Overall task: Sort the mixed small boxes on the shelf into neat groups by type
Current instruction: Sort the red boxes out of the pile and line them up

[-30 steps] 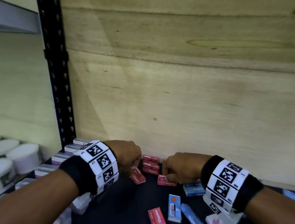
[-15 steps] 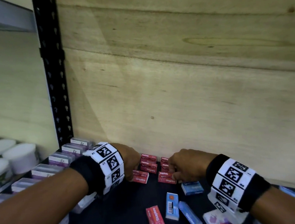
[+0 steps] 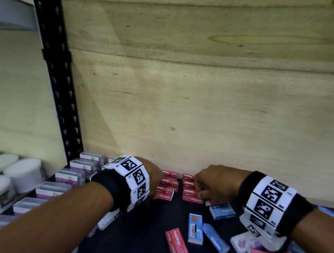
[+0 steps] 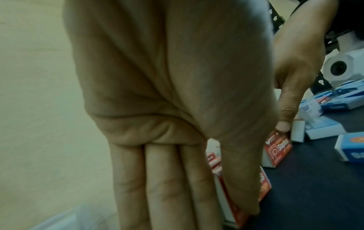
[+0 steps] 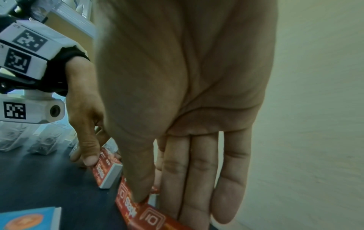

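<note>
Two short rows of red staples boxes lie against the wooden back wall. My left hand point(image 3: 156, 179) is at the left row point(image 3: 168, 185). Its fingers point(image 4: 167, 186) are straight and its thumb presses the front red box point(image 4: 265, 186). My right hand point(image 3: 212, 184) is at the right row point(image 3: 189, 186), with straight fingers point(image 5: 197, 179) behind it and the thumb on the front box point(image 5: 133, 207). Loose on the dark shelf point(image 3: 142, 232) are a red box point(image 3: 176, 245) and blue boxes point(image 3: 195, 229), point(image 3: 221, 211).
A row of clear purple-labelled boxes point(image 3: 72, 175) runs along the left by the black upright post point(image 3: 61, 94). White tubs point(image 3: 24, 173) stand beyond the post. More blue and pink boxes point(image 3: 243, 244) lie under my right wrist.
My left hand has laid the tilted red box flat at the front of the left row. Both hands have closed in on the two rows by the wall.
</note>
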Demonstrator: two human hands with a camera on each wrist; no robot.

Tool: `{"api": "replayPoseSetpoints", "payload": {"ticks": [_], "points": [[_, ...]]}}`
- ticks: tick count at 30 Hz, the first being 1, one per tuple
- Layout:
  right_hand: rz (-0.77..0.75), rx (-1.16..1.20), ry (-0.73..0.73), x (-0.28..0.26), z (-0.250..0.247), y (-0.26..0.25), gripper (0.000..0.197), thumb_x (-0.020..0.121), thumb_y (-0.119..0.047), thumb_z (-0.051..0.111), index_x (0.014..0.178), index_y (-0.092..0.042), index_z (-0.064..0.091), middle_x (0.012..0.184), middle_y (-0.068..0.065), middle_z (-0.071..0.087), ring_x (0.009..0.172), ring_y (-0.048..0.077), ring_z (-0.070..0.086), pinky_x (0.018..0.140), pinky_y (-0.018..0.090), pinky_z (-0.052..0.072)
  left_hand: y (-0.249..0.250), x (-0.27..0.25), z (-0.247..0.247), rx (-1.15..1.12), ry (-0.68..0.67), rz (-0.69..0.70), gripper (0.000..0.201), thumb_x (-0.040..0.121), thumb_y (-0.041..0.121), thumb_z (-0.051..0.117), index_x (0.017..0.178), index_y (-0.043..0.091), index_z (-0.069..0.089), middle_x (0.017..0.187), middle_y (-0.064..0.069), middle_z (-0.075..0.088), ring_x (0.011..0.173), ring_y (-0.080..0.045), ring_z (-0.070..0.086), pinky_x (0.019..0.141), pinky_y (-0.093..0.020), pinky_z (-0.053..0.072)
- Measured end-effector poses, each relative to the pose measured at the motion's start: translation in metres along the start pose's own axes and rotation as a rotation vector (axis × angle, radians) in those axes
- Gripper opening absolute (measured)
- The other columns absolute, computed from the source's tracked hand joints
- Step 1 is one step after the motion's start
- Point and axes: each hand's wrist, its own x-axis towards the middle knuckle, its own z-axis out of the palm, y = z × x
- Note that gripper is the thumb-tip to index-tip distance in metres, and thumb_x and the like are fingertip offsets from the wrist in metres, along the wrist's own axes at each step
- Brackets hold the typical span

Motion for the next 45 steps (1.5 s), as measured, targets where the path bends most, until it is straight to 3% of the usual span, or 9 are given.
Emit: {"api": "replayPoseSetpoints", "payload": {"ticks": [7, 9, 16, 24, 29, 36, 41, 44, 45], "points": [[0.025, 0.018, -0.030, -0.006, 0.004, 0.007, 0.009, 0.096, -0.033, 0.061, 0.097, -0.024, 0.060, 0.092, -0.003, 0.061, 0.083, 0.019, 0.056, 0.074, 0.029, 0.045, -0.001, 0.007, 0.003, -0.041, 0.003, -0.001, 0.044, 0.093, 0.024, 0.061, 0.064, 0.031, 0.029, 0.066, 0.011, 0.035, 0.056, -0.003, 0.036, 0.061, -0.019, 0.037], [0.034, 0.019, -0.045, -0.007, 0.003, 0.006, 0.013, 0.096, -0.033, 0.060, 0.101, -0.022, 0.062, 0.095, -0.002, 0.063, 0.084, 0.019, 0.056, 0.074, 0.029, 0.045, -0.001, 0.007, 0.004, -0.048, 0.007, 0.002, 0.044, 0.093, 0.024, 0.061, 0.064, 0.031, 0.029, 0.066, 0.011, 0.034, 0.054, 0.000, 0.031, 0.051, -0.016, 0.032], [0.056, 0.027, -0.076, -0.012, -0.002, 0.004, 0.021, 0.097, -0.037, 0.058, 0.109, -0.021, 0.064, 0.101, -0.003, 0.065, 0.086, 0.016, 0.057, 0.075, 0.028, 0.043, 0.000, 0.007, 0.003, -0.016, -0.012, 0.007, 0.045, 0.094, 0.025, 0.060, 0.064, 0.031, 0.027, 0.064, 0.010, 0.035, 0.053, 0.001, 0.030, 0.052, -0.016, 0.031], [0.064, 0.026, -0.112, -0.015, -0.009, 0.002, 0.027, 0.099, -0.037, 0.055, 0.113, -0.017, 0.066, 0.111, 0.002, 0.069, 0.088, 0.016, 0.058, 0.076, 0.029, 0.045, 0.009, -0.001, -0.012, 0.107, -0.124, -0.038, 0.023, 0.094, 0.032, 0.058, 0.080, 0.023, 0.043, 0.037, 0.009, 0.041, 0.028, -0.003, 0.036, 0.036, -0.018, 0.026], [0.075, 0.046, -0.133, -0.013, -0.011, 0.001, 0.028, 0.099, -0.040, 0.055, 0.113, -0.018, 0.066, 0.108, 0.000, 0.071, 0.090, 0.016, 0.062, 0.075, 0.031, 0.046, 0.010, 0.000, -0.011, 0.119, -0.132, -0.045, 0.016, 0.095, 0.035, 0.057, 0.092, 0.021, 0.049, 0.059, 0.006, 0.043, 0.047, -0.007, 0.038, 0.044, -0.022, 0.026], [0.056, 0.039, -0.126, -0.008, -0.010, -0.003, 0.024, 0.100, -0.035, 0.055, 0.111, -0.017, 0.067, 0.104, -0.003, 0.074, 0.093, 0.014, 0.064, 0.082, 0.031, 0.048, 0.007, 0.005, -0.005, 0.097, -0.118, -0.042, 0.022, 0.094, 0.033, 0.058, 0.079, 0.018, 0.052, 0.060, 0.006, 0.043, 0.048, -0.008, 0.038, 0.045, -0.023, 0.026], [0.050, 0.044, -0.141, -0.012, -0.011, -0.004, 0.028, 0.100, -0.037, 0.053, 0.113, -0.016, 0.066, 0.104, -0.003, 0.074, 0.095, 0.016, 0.065, 0.081, 0.032, 0.049, 0.003, 0.002, -0.005, 0.023, -0.123, -0.044, 0.033, 0.092, 0.037, 0.061, 0.109, 0.009, 0.064, 0.063, 0.007, 0.051, 0.052, -0.008, 0.046, 0.051, -0.022, 0.035], [0.062, 0.038, -0.141, -0.017, -0.012, -0.004, 0.030, 0.100, -0.039, 0.053, 0.120, -0.017, 0.062, 0.111, -0.001, 0.069, 0.091, 0.016, 0.058, 0.077, 0.029, 0.042, 0.004, 0.000, -0.005, -0.021, -0.091, -0.035, 0.012, 0.093, 0.032, 0.061, 0.085, 0.024, 0.055, 0.064, 0.010, 0.044, 0.050, -0.002, 0.039, 0.041, -0.014, 0.032], [0.073, 0.039, -0.141, -0.020, -0.013, -0.003, 0.032, 0.100, -0.040, 0.054, 0.123, -0.018, 0.059, 0.113, -0.001, 0.066, 0.092, 0.016, 0.056, 0.078, 0.029, 0.041, 0.003, 0.000, -0.003, -0.013, -0.065, -0.038, 0.024, 0.093, 0.029, 0.062, 0.075, 0.029, 0.045, 0.064, 0.010, 0.041, 0.051, -0.002, 0.036, 0.042, -0.011, 0.030]]}}
